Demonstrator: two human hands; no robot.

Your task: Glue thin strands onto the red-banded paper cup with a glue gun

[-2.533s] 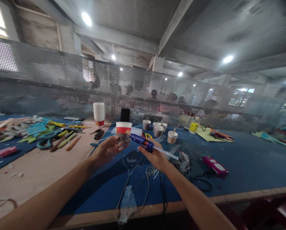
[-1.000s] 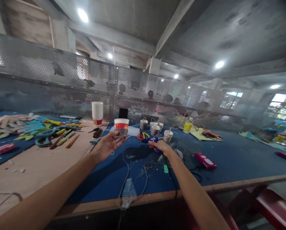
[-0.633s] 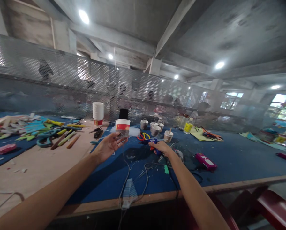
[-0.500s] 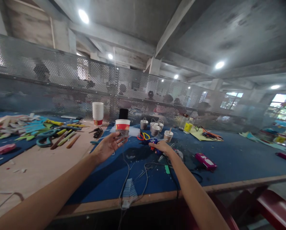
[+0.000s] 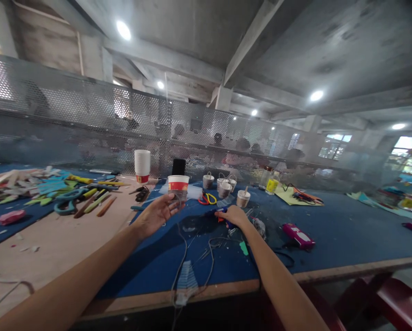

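My left hand (image 5: 159, 212) grips a paper cup (image 5: 178, 183) and holds it upright above the table. The cup is white inside with a red band, and grey cord (image 5: 180, 197) is wound round its lower part. A loose length of that cord trails down to the table's front edge. In my right hand (image 5: 232, 215) is a blue hot glue gun (image 5: 213, 213) with an orange trigger, its nozzle pointing left, below and apart from the cup. My fingers partly cover the gun's handle. Red and yellow scissors (image 5: 208, 198) lie just behind it.
Several small cord-wrapped cups (image 5: 224, 189) with handles stand at the back, near a cup holding a stick (image 5: 243, 198). A cup stack (image 5: 142, 165) and a dark phone (image 5: 179, 167) are behind my left hand. A magenta box (image 5: 298, 236) lies right; blue-handled scissors (image 5: 67, 202) lie left.
The view has shifted slightly, so everything sits a little lower in it. Both hands keep their holds, with the glue gun tilted a little differently below the cup.
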